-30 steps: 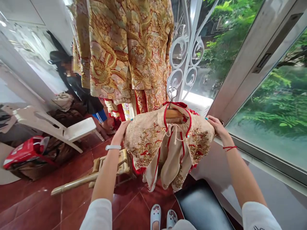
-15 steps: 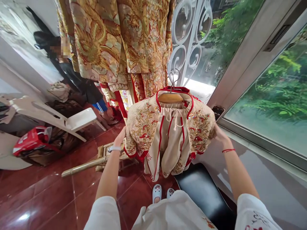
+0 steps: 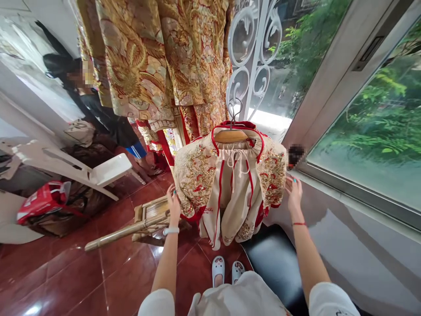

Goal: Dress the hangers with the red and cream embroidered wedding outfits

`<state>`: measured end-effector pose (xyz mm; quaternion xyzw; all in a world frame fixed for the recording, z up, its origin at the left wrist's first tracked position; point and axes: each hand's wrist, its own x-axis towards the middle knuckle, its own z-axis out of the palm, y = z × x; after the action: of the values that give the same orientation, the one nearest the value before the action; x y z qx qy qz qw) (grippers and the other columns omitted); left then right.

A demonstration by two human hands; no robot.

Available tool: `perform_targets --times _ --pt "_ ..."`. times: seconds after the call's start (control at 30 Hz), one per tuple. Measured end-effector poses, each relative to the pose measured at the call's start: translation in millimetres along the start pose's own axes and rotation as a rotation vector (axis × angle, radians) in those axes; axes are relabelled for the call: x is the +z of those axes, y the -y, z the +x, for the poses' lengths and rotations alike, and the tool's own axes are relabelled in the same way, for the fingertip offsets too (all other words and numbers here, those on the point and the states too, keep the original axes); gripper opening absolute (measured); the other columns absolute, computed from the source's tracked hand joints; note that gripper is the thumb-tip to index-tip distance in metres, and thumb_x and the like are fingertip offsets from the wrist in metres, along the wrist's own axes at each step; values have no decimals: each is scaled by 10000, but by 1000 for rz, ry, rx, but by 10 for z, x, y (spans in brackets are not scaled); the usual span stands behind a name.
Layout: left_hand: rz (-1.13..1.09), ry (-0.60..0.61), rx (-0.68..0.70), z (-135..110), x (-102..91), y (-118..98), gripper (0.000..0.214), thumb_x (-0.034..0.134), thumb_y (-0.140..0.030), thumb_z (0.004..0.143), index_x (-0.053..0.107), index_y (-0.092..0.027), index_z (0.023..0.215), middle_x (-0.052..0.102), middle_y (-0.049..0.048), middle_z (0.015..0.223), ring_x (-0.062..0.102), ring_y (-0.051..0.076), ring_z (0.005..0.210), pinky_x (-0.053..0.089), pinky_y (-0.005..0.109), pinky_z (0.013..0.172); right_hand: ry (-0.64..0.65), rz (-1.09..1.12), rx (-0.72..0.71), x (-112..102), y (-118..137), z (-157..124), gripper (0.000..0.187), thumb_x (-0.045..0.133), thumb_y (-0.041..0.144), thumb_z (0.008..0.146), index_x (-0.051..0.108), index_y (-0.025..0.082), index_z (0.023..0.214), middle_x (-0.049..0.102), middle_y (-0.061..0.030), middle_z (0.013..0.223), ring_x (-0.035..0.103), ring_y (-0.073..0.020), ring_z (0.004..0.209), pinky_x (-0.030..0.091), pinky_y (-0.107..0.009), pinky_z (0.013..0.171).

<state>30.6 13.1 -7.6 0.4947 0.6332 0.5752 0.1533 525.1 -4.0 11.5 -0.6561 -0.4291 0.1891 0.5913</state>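
Note:
A cream jacket with gold beading and red trim hangs on a wooden hanger in front of me. Inside it, on the same hanger, is a cream garment with a drawstring waist and red piping. My left hand is beside the jacket's left-side sleeve, its fingers loosely curved and apart. On the other side, my right hand has its fingers stretched towards the other sleeve's edge. Whether the fingertips touch the cloth is hard to tell. Neither hand grips anything visible.
Gold-embroidered robes hang behind the jacket. A black seat is below right, a bamboo chair below left. Further left are a white chair, a red bag and a person. A window runs along the right.
Both hands have come away from behind the sleeve edges and lowered slightly, the right hand moving inward. The jacket's sleeves have drawn in a little at the right. The view has shifted slightly.

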Motion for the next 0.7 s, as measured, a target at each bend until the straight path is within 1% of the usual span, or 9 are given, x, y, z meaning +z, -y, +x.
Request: perform_targets --times 0.07,0.1,0.17,0.23,0.37,0.43,0.53,0.63,0.7 --pt "139 -204 28 -379 -42 226 479 390 -486 975 503 -111 1251 562 174 1224 535 310 1176 459 494 1002 -169 -94 68 -34 -171 -487 505 288 520 942 412 175 1288 539 -217 1316 551 -282 1146 437 -470 967" --pt "256 -178 82 -566 -24 327 498 504 -493 908 504 -109 1225 571 181 1188 543 336 1166 455 526 1006 -183 -141 92 -6 -250 -705 497 420 544 888 465 168 1209 574 -204 1235 552 -308 1114 428 -488 964" --pt "453 3 172 -831 97 450 566 652 -505 778 526 -108 1162 593 200 1155 564 380 1156 463 553 992 -95 -288 105 123 -358 -998 518 640 535 754 541 165 1103 609 -189 1152 557 -355 1079 430 -499 937" --pt "607 146 163 -895 297 454 572 691 -492 739 548 -101 1132 622 219 1130 594 401 1122 480 550 960 35 -567 91 289 -375 -1063 474 637 480 795 566 146 1125 609 -212 1185 561 -375 1093 442 -481 904" --pt "699 237 63 -667 554 292 394 589 -391 840 591 -110 1117 693 210 1033 657 376 1014 499 488 914 219 -932 -21 406 -221 -832 313 376 251 971 598 142 1164 620 -210 1247 579 -327 1126 436 -412 880" --pt "642 327 75 -581 464 223 343 542 -323 872 607 -121 1141 712 212 1072 681 358 1008 515 449 891 318 -963 -47 278 -120 -752 331 336 198 979 616 154 1151 658 -185 1197 607 -305 1078 434 -388 842" --pt "547 514 128 -598 91 109 329 521 -243 875 636 -157 1172 720 194 1173 703 335 1045 540 407 872 456 -926 -40 -53 45 -798 320 342 214 991 645 187 1091 700 -136 1073 654 -272 928 433 -355 744" --pt "531 642 195 -811 -259 -137 265 526 -219 886 685 -235 1097 753 129 1099 727 300 977 547 368 843 514 -907 -90 -262 266 -1047 337 375 287 1004 663 204 851 695 -130 934 661 -275 844 442 -368 728" --pt "562 693 220 -1066 -297 -381 229 513 -215 916 703 -259 1035 762 101 969 737 272 869 546 346 786 564 -884 -150 -191 429 -1309 337 435 302 987 648 216 741 683 -128 878 664 -286 848 465 -383 768"
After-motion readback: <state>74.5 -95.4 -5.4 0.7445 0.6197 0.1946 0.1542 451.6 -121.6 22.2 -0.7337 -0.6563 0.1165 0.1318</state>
